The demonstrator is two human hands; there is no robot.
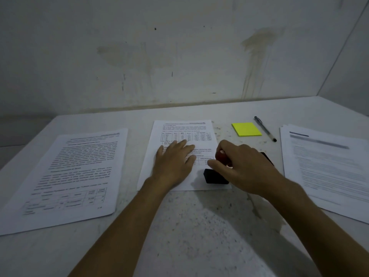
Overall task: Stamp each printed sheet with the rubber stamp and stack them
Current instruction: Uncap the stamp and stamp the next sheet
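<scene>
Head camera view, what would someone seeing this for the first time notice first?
First the two hands at centre: the left hand lies flat on the middle sheet, while the right hand grips the rubber stamp at that sheet's lower right corner. Next, the bright yellow sticky notes to the right, beside a pen. Paper stacks flank both sides.

Pale speckled table [199,226] with papers.
Printed sheet [182,134] at centre; paper stacks at nine [67,172] and three o'clock [329,168]; yellow sticky pad [246,129] and pen [265,128] at one.
</scene>
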